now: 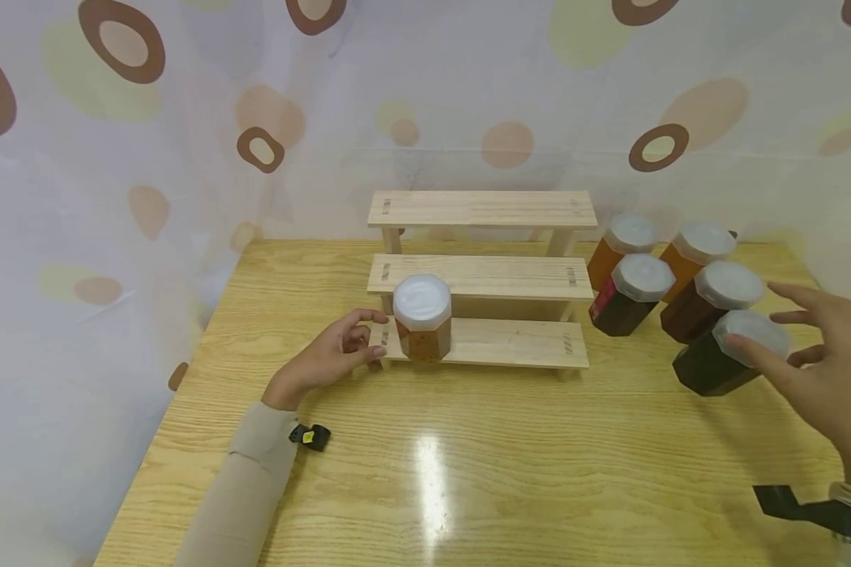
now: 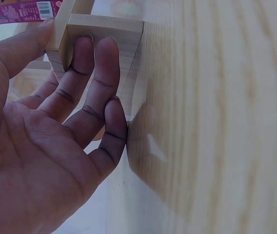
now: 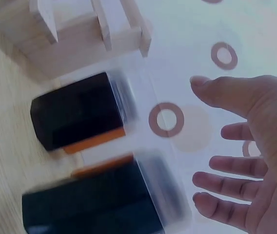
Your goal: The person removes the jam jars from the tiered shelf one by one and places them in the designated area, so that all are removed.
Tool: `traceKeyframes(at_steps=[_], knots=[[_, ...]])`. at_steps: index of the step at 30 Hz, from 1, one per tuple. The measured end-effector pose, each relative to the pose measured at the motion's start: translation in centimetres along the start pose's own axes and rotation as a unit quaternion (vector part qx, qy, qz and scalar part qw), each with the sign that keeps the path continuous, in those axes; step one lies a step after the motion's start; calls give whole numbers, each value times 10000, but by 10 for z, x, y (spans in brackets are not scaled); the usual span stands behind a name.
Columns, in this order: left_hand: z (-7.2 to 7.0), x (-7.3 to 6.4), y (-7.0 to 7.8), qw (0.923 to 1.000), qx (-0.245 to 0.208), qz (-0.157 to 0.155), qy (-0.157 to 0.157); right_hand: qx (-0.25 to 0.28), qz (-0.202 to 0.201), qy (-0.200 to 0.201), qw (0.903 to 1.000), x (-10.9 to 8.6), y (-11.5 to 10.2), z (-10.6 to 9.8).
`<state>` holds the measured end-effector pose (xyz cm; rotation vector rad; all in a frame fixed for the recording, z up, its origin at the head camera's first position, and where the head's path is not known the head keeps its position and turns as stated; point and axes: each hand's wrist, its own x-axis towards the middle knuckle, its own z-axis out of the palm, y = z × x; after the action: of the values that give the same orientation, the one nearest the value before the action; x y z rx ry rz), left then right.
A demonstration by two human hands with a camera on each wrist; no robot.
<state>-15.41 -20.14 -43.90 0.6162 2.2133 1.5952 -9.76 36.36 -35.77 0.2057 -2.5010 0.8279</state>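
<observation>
A three-tier wooden shelf (image 1: 517, 341) stands on the table. My left hand (image 1: 333, 354) grips the left end of its lowest tier, with the thumb at the board edge and bent fingers by the leg (image 2: 107, 29). Close to those fingers, an amber jar with a white lid (image 1: 423, 323) sits upright on that tier. On the right, my right hand (image 1: 832, 354) hovers over the nearest dark jar (image 1: 712, 366), its fingers spread. The right wrist view shows a gap between the fingers and the jar lids (image 3: 163, 190).
Several more lidded jars crowd the right side of the shelf: a dark one with a red label (image 1: 619, 307), a brown one (image 1: 687, 311) and two orange ones, one of them the rear orange jar (image 1: 604, 264). A patterned curtain (image 1: 453, 94) hangs behind the wooden table (image 1: 368, 472).
</observation>
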Motion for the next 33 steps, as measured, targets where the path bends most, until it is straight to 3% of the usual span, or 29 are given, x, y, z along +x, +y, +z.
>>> traceKeyframes(at_steps=[3,10,20,26,33], knots=[[0,0,0,10000,-10,7,-4,114,-134,-15,9998,2,-7,4],[-1,0,0,10000,-51,68,-17,206,-900,-61,9957,8,-20,16],[0,1,1,10000,-3,95,-12,492,-1444,-535,9868,18,-44,35],[-1,2,1,10000,-16,80,16,874,-1386,-743,9837,20,-55,48],[-1,0,0,10000,41,66,30,942,-1495,-930,9799,22,-69,66]])
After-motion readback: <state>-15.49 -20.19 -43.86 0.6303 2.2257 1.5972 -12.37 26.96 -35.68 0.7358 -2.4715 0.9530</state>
